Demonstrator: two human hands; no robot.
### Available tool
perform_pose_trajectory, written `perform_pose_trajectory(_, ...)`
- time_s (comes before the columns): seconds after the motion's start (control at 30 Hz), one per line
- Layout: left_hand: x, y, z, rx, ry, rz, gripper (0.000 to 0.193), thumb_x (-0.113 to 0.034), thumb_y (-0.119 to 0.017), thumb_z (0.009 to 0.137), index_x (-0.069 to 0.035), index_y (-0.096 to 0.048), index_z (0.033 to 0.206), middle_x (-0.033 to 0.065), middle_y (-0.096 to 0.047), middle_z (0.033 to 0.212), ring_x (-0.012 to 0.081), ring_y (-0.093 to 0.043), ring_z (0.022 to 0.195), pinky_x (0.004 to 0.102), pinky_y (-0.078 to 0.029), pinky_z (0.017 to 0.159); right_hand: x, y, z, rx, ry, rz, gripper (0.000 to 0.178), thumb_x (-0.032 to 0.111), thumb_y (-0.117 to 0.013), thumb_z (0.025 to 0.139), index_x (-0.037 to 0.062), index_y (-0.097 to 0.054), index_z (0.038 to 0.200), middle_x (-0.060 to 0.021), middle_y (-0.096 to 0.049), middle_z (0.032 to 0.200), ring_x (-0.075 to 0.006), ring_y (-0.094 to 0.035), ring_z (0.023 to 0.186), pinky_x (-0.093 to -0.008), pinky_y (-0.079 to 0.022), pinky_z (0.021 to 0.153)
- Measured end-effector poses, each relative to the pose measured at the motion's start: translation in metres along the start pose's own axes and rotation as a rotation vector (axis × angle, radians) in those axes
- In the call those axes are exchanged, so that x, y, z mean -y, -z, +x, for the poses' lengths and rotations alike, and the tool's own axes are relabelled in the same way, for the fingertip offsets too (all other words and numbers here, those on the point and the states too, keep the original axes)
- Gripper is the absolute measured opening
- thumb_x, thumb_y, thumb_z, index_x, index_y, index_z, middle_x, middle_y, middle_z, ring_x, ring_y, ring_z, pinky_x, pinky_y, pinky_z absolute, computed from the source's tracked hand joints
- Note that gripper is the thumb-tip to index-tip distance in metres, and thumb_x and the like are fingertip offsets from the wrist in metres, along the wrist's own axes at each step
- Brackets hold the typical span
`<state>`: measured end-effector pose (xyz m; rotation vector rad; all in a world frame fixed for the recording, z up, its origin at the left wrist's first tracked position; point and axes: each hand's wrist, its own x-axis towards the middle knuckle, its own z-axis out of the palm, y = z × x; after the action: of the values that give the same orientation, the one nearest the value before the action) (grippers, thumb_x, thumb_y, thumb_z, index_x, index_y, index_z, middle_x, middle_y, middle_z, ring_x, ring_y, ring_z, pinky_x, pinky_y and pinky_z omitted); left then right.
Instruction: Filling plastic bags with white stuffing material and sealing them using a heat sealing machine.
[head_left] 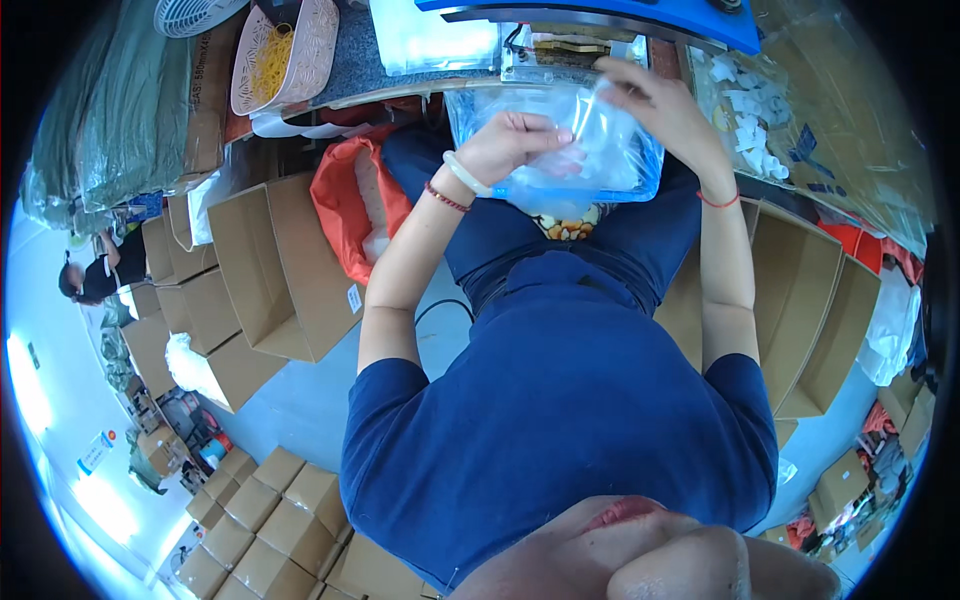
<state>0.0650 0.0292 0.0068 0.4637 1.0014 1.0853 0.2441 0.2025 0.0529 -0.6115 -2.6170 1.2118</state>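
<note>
My left hand (520,146), with a pale bangle and a red bead bracelet at its wrist, is closed on a clear plastic bag (592,118). My right hand (660,108) is at the bag's upper right, fingers bent and apart, slightly blurred; I see no firm grip. Beneath both hands a blue-rimmed bin (648,180) sits at my lap, with more clear plastic in it. A sealing-machine-like device (570,62) with a blue top stands at the table edge just beyond the bag.
On the table, a pink basket (318,60) holds yellow rubber bands (272,62), beside a stack of clear bags (435,40). White scraps (752,125) lie at right. Open cartons (290,260) flank me, with a red sack (345,215) at left. Another person (110,265) is far left.
</note>
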Motion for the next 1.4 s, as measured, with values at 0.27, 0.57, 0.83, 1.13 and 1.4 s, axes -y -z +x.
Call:
perform_pose_trajectory(0.27,-0.013,0.006,0.044,-0.124,-0.183,-0.390,0.022,-0.007,-0.059,0.095,0.005,-0.065,0.113,0.0135,-0.067,0.112,0.0246,-0.065,0.104,0.0374,-0.054,0.096,-0.041,0.033,-0.049,-0.652,-0.424,-0.839,0.027,0.021,-0.059,0.095,0.0136,-0.064,0.120,-0.0113,-0.066,0.116,-0.0350,-0.064,0.097,-0.0392,-0.052,0.082)
perform_pose_trajectory(0.57,-0.030,0.107,0.021,-0.910,-0.915,1.296,0.042,-0.025,-0.073,0.085,-0.002,-0.064,0.119,0.0140,-0.067,0.116,0.0260,-0.063,0.109,0.0401,-0.049,0.090,-0.089,0.012,-0.028,-0.558,-0.268,-0.729,0.030,0.011,-0.055,0.092,0.0121,-0.060,0.121,-0.0157,-0.062,0.116,-0.0381,-0.061,0.102,-0.0457,-0.051,0.083)
perform_pose_trajectory(0.83,-0.005,0.087,-0.022,-0.916,-0.732,1.305,0.019,-0.005,-0.068,0.084,-0.007,-0.074,0.101,0.0119,-0.073,0.096,0.0237,-0.070,0.092,0.0305,-0.053,0.082,-0.021,0.022,-0.059,-0.703,-0.206,-0.335,0.025,0.015,-0.060,0.095,0.0091,-0.066,0.118,-0.0121,-0.065,0.117,-0.0281,-0.065,0.095,-0.0349,-0.050,0.083)
perform_pose_trajectory(1.13,-0.027,-0.002,-0.051,-0.538,-0.504,0.598,0.020,-0.008,-0.077,0.083,0.003,-0.074,0.098,0.0006,-0.071,0.085,0.0023,-0.059,0.076,0.0175,-0.047,0.070,0.074,-0.012,-0.043,-0.520,0.135,0.204,0.026,0.007,-0.075,0.083,0.0032,-0.070,0.109,-0.0030,-0.068,0.098,-0.0098,-0.058,0.080,-0.0220,-0.046,0.072)
perform_pose_trajectory(1.4,-0.024,-0.008,-0.037,-0.356,-0.401,0.630,0.023,-0.015,-0.074,0.087,0.002,-0.073,0.102,0.0076,-0.074,0.089,0.0089,-0.066,0.079,0.0227,-0.053,0.073,0.062,0.013,-0.018,-0.156,0.286,-0.124,0.025,0.020,-0.068,0.087,0.0017,-0.067,0.105,-0.0134,-0.067,0.094,-0.0277,-0.062,0.083,-0.0349,-0.049,0.075)
